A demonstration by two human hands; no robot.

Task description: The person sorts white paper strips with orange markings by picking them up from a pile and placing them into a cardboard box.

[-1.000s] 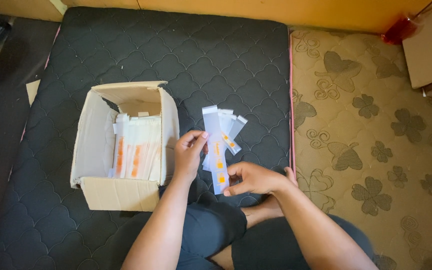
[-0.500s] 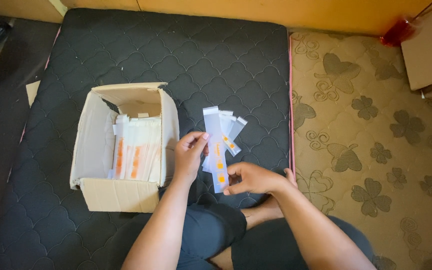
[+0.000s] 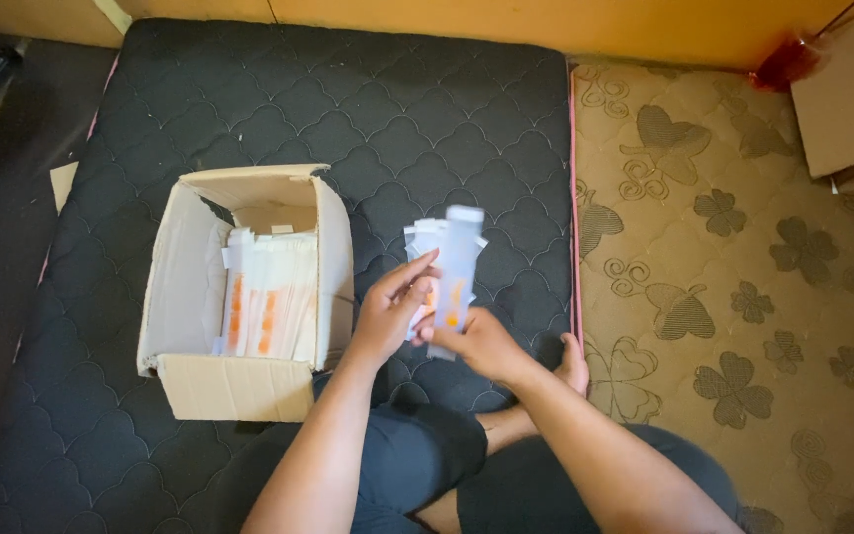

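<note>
The right hand has lifted one clear sachet off the fan on the black mattress, gripping it; the left hand pinches the remaining sachets beside the cardboard box.

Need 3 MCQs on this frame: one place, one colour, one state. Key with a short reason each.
1. Where is the cardboard box?
A. on the black quilted mattress
B. on the beige patterned mattress
C. on the person's lap

2. What colour are the marks on the packets in the box?
A. blue
B. orange
C. green

3. The box is:
A. taped shut
B. open
C. flattened

Key:
1 A, black quilting surrounds it.
2 B, orange stripes show.
3 B, flaps up, packets visible; the left hand and right hand hold the pale packet.
</note>
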